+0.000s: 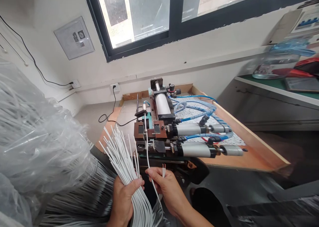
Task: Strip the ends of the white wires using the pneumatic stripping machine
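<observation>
My left hand [124,195] is wrapped round a thick bundle of white cables [122,157], whose cut ends fan upward. Just to its right, my right hand [165,187] pinches a single white cable [148,155] between thumb and fingertip. That cable runs up into the jaws of a pneumatic machine [159,129]. A few short ends with bare copper tips [163,170] stick up from between the fingers of my right hand.
Wrapped cable bundles [45,134] in clear plastic fill the left side. Silver cylinders [196,150] and blue hoses [199,112] lie on a wood-edged tray [264,154]. A green shelf [274,84] holds a large bottle [276,62] at right.
</observation>
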`<control>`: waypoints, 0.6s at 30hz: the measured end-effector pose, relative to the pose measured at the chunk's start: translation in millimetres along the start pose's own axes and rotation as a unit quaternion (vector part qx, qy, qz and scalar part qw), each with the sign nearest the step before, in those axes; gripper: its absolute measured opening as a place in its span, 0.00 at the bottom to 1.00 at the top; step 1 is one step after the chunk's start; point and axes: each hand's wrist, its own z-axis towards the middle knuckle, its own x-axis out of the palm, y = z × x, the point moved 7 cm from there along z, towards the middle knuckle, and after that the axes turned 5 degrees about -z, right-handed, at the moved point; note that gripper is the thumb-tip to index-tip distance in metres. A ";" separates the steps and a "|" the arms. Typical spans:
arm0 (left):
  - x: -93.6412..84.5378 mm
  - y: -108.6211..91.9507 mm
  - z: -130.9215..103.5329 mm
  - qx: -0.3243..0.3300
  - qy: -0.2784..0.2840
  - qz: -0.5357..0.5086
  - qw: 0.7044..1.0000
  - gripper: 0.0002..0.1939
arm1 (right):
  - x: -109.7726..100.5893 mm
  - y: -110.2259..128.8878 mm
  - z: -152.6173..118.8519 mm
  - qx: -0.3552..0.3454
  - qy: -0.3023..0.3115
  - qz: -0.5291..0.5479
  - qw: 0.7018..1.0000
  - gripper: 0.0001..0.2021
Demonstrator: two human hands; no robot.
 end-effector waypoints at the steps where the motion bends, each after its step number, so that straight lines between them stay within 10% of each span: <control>1: 1.0 -0.3 -0.2 -0.001 -0.001 0.000 1.000 0.08 | -0.6 2.1 0.9 -0.001 -0.005 -0.002 1.000 0.14; 11: 14.3 -2.1 -2.6 0.002 0.066 0.019 0.998 0.08 | 22.5 15.6 -3.5 -0.027 0.092 -0.003 0.995 0.13; 18: 8.7 -4.7 0.6 -0.009 0.023 -0.024 0.999 0.05 | 0.1 15.3 -3.1 -0.096 -0.058 -0.027 0.993 0.12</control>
